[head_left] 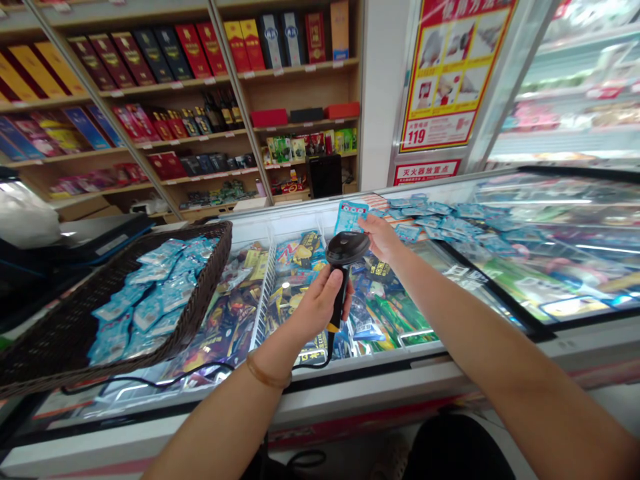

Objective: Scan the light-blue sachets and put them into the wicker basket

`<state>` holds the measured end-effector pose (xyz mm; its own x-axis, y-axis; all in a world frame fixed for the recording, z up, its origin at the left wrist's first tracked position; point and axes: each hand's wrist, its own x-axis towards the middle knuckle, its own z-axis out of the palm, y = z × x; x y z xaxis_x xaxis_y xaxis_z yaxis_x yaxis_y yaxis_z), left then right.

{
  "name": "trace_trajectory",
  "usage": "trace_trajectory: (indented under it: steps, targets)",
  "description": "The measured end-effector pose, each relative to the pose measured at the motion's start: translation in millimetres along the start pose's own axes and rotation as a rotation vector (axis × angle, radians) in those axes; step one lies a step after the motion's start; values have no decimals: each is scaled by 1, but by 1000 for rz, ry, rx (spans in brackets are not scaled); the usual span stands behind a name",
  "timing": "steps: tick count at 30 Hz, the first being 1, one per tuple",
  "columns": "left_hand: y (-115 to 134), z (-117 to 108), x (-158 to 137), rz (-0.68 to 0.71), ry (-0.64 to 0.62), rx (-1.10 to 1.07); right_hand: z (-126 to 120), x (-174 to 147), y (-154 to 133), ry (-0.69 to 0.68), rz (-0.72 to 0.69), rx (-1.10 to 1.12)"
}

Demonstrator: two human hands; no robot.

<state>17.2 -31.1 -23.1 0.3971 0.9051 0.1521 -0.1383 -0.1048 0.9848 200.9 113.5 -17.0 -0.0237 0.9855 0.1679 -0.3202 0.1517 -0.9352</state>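
Observation:
My left hand (324,297) is wrapped round the handle of a black barcode scanner (347,248), whose cable runs off to the left. Just beyond the scanner's head, my right hand (381,235) pinches a small light-blue packet (349,216) by its right edge. A loose pile of similar blue packets (450,217) lies to the right on the freezer's glass top. More such packets (160,293) fill part of a dark brown wicker basket (213,267) at the left.
Beneath my hands is a chest freezer (420,387) with colourful wrapped goods and a white wire divider (263,293) inside. Shelves (180,83) of boxes and bottles stand behind. A red-and-yellow poster (453,73) hangs on the wall. The scanner's cable (165,383) crosses the freezer's near side.

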Motion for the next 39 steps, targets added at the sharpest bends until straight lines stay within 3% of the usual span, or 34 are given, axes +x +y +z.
trace_trajectory:
  steps: [4, 13, 15, 18, 23, 28, 33, 36, 39]
  targets:
    - [-2, -1, 2, 11, -30, 16, -1, 1, 1, -48, 0, 121]
    - [-3, 1, 0, -27, 13, -11, -4, 3, 6, -24, 12, 119]
    - [0, 2, 0, -28, 89, -41, -1, 2, 9, 10, 44, 66]
    - [13, -2, -1, -40, 331, -145, 15, 1, 16, 71, 134, -31]
    - [52, -32, -14, -76, 664, -379, 88, 12, 17, 54, 271, -64]
    - [76, -75, -44, 140, 863, -460, 204, 21, 12, -112, 324, 1]
    - [82, -102, -74, 248, 978, -446, 315, 18, 24, -224, 391, 24]
    - [84, -111, -85, 286, 1011, -422, 358, 18, 35, -300, 437, 61]
    - [86, -116, -90, 290, 1028, -417, 377, 21, 42, -373, 482, 90]
